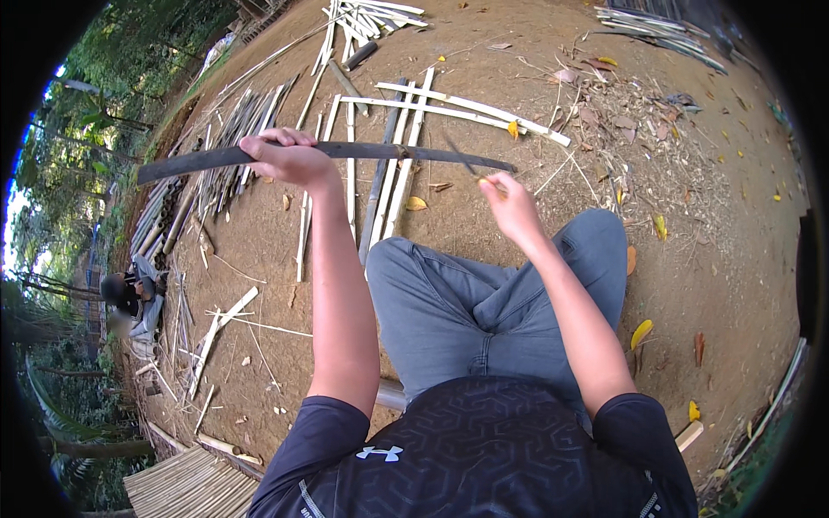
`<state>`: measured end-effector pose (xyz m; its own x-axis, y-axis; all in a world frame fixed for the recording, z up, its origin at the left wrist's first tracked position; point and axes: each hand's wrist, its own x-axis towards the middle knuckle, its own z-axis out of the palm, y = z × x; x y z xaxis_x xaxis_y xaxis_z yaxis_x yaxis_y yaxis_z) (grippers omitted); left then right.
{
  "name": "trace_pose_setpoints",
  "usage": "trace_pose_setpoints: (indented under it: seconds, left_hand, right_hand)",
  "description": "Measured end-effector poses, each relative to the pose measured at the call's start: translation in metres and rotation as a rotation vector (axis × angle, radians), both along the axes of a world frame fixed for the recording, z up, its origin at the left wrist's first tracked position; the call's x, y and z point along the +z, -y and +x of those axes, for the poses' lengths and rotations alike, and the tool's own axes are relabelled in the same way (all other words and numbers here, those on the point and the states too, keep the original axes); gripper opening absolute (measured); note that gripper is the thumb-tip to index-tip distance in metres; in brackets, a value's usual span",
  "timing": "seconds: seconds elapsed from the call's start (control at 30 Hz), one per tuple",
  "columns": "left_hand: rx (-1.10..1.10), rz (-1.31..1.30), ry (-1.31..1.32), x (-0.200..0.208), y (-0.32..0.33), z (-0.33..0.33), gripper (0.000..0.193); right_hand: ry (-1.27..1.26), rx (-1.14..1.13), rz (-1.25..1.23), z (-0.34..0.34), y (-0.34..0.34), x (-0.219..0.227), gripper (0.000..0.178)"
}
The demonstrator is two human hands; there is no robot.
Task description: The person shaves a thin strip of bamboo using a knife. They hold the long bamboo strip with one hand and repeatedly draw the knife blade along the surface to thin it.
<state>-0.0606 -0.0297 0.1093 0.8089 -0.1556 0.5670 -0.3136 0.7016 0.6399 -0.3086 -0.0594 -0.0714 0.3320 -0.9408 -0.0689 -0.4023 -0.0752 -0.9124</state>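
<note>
My left hand (289,157) is closed around a long dark bamboo strip (389,153) that runs level from far left to about the middle of the view. My right hand (511,207) grips the handle of a knife (466,162), whose thin dark blade angles up to meet the strip near its right end. Both arms are stretched out over my knees in grey trousers (484,302).
Pale split bamboo slats (406,129) lie on the bare dirt ahead, with more bundles at the top (371,17) and left (233,138). Dry leaves and shavings (639,121) litter the right. Another person (129,298) sits at far left. A bamboo platform (186,483) shows at bottom left.
</note>
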Motion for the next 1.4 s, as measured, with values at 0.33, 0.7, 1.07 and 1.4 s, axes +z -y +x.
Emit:
trace_pose_setpoints:
  seconds: [0.33, 0.7, 1.07, 1.4]
  left_hand:
    - [0.017, -0.017, -0.010, 0.004, 0.002, -0.012, 0.040]
    - [0.071, -0.024, -0.028, -0.001, 0.002, -0.001, 0.033]
    - [0.081, -0.032, -0.148, -0.007, -0.006, 0.010, 0.026]
    - [0.133, 0.031, -0.183, -0.007, -0.012, 0.006, 0.027]
  right_hand:
    - [-0.142, 0.087, -0.202, 0.037, -0.024, 0.097, 0.029]
    - [-0.138, 0.130, -0.316, 0.061, -0.024, 0.094, 0.030]
    - [-0.155, 0.233, -0.575, 0.076, -0.026, 0.075, 0.023]
    - [-0.268, 0.008, -0.259, 0.065, -0.017, 0.060, 0.019]
